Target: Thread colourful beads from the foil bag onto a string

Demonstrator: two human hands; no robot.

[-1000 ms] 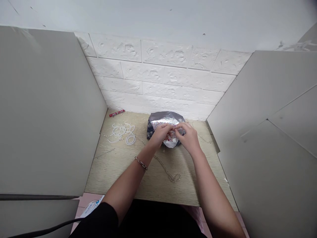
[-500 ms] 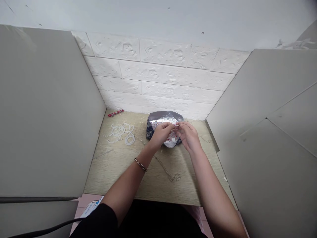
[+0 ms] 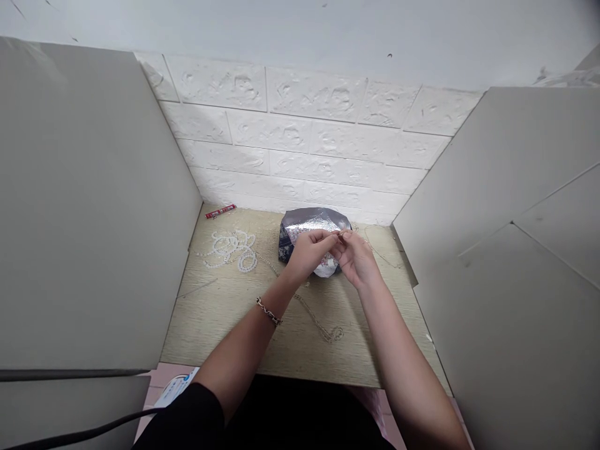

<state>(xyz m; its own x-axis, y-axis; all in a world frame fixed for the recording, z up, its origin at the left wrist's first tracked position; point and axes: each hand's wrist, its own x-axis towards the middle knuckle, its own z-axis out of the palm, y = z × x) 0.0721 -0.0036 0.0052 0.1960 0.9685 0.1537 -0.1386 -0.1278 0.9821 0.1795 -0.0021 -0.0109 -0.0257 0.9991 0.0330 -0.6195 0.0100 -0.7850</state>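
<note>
My left hand (image 3: 309,252) and my right hand (image 3: 357,257) meet fingertip to fingertip just above an open silvery foil bag (image 3: 304,223) that stands at the back of the wooden table (image 3: 225,312). Both hands are pinched on something tiny between them, too small to name; a thin string seems to run off it. The bag holds small whitish and reddish bits, partly hidden by my fingers. A thin beaded chain (image 3: 319,325) trails over the table below my wrists. My left wrist wears a chain bracelet (image 3: 269,310).
A tangle of white bead strings (image 3: 232,249) lies at the left of the table, and a small red packet (image 3: 220,212) sits by the brick wall. Grey partition boards (image 3: 94,219) close in both sides. A dark cable (image 3: 75,434) runs at the lower left.
Both hands have risen slightly from the bag's mouth and drawn their pinched fingertips together. The view has tilted a little.
</note>
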